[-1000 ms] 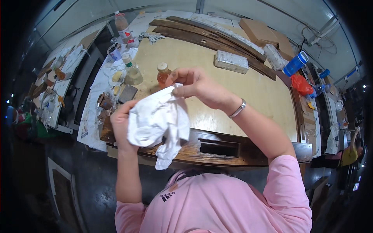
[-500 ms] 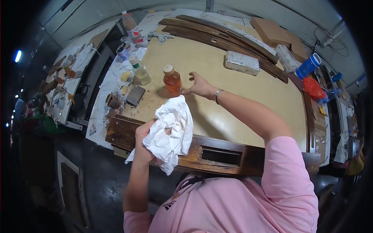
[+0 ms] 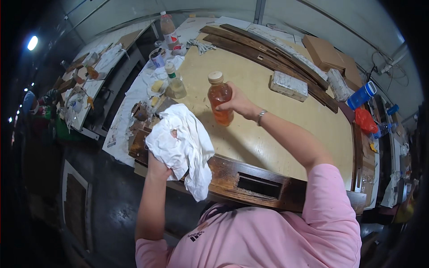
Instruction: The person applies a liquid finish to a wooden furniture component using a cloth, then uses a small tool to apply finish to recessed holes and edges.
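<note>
Head view: looking down on a pale yellow flat board (image 3: 272, 129).
Right hand (image 3: 241, 104): closed around a clear bottle of amber liquid with a cream cap (image 3: 220, 94), thumb across its near side.
Amber bottle: nearly upright over the board's left part, near the cloth; cannot tell whether touching the board at its base.
Left hand (image 3: 159, 168): gripping a crumpled white cloth (image 3: 181, 134) from below, fingers mostly hidden.
Cloth: draped over the hand, hanging partly across a dark brown wooden rail with a rectangular slot (image 3: 223, 172).
Far side: long dark wooden planks (image 3: 263, 56), just beside a whitish rectangular block (image 3: 288, 86).
</note>
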### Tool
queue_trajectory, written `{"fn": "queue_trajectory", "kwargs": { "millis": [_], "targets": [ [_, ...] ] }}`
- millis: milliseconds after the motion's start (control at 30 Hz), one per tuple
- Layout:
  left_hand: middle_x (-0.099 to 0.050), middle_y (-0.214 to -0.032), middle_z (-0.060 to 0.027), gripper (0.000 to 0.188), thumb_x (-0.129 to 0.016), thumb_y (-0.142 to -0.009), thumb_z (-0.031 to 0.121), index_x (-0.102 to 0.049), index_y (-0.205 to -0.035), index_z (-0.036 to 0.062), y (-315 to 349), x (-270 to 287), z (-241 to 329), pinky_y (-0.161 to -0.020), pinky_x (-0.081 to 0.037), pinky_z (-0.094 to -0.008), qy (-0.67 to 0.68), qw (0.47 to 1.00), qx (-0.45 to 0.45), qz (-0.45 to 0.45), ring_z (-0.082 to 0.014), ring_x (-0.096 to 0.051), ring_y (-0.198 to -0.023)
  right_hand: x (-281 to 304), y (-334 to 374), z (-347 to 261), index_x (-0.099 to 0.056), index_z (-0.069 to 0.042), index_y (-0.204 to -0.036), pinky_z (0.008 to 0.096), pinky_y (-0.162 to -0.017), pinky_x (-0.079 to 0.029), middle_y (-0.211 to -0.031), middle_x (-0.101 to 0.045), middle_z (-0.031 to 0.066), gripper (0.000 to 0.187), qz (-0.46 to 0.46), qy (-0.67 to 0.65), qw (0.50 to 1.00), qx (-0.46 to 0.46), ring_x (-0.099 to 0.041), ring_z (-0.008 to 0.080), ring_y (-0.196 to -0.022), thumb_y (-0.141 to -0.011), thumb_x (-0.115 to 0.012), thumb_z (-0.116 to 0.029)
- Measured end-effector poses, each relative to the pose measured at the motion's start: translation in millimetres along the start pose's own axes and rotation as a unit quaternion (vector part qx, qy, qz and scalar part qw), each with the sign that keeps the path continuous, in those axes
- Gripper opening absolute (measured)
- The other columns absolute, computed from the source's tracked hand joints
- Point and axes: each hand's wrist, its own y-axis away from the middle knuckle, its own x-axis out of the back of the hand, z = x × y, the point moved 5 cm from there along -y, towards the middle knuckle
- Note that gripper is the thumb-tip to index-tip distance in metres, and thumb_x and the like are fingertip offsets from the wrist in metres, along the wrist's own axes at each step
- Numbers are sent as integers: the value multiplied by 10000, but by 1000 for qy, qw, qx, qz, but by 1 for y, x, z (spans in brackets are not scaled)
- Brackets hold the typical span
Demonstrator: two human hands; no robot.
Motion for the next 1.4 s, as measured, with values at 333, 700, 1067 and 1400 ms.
{"fn": "queue_trajectory", "kwargs": {
  "millis": [333,700,1067,1400],
  "targets": [
    [-630,-1223,-73,381,-604,-980,97,-534,-1349,27,-12,-38,-10,-911,-561,-339,59,995,35,-72,-161,-642,-1077,8,94,-124,-593,-90,-1263,401,-988,-483,-1184,-672,137,731,-42,394,915,79,-627,324,-1121,-572,-821,-169],
    [-671,-1148,-119,372,-567,-998,209,-578,-1313,12,-18,-16,-35,-877,-602,-412,120,984,105,-79,-243,-696,-1007,19,111,-143,-690,-140,-1129,370,-787,-413,-917,-637,61,442,17,552,830,85,-619,269,-921,-698,-781,-182],
    [-640,-1222,-122,446,-585,-989,193,-526,-1390,8,-21,-12,-41,-941,-567,-408,108,983,118,-87,-243,-664,-1078,16,111,-137,-705,-125,-1072,386,-776,-433,-907,-664,63,422,6,516,853,70,-634,275,-903,-671,-812,-202],
    [-696,-1144,-118,427,-675,-884,65,-618,-1301,-9,-8,-17,45,-886,-548,-320,-10,991,-19,-135,-189,-682,-986,16,68,-55,-567,-79,-1238,396,-924,-530,-1039,-698,138,740,12,215,976,-15,-683,325,-997,-554,-848,-99]
  ]
}}
